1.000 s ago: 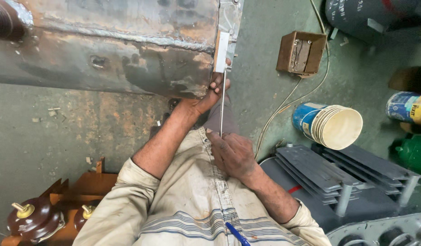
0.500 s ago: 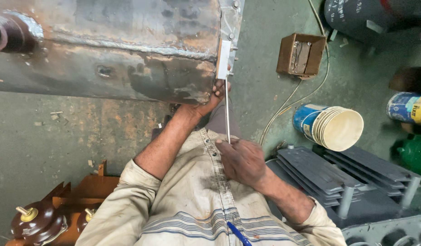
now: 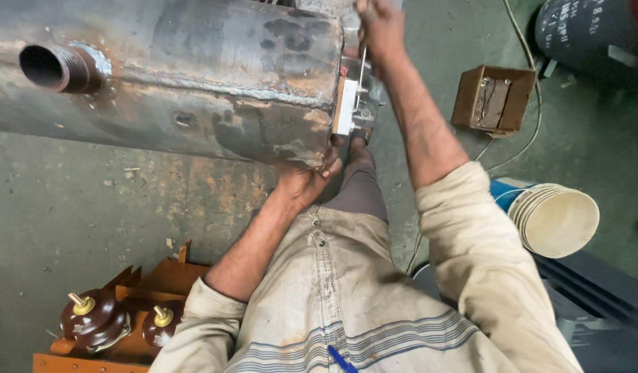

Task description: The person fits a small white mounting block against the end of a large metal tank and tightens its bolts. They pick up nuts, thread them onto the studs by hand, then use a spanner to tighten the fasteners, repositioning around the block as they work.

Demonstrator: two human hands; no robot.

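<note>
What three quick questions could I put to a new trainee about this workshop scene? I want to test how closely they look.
1. True or false: the left hand grips the lower corner of the rusty steel tank.
2. Which hand reaches up to the thin metal rod?
3. What lies on its side by the right sleeve: A, a stack of cream tubs; B, a ladder?

Key: 1 true. 2 the right hand. 3 A.

Rusty steel tank (image 3: pixel 195 76), lying horizontal, thin upright metal rod (image 3: pixel 361 76) (at its end)
</note>
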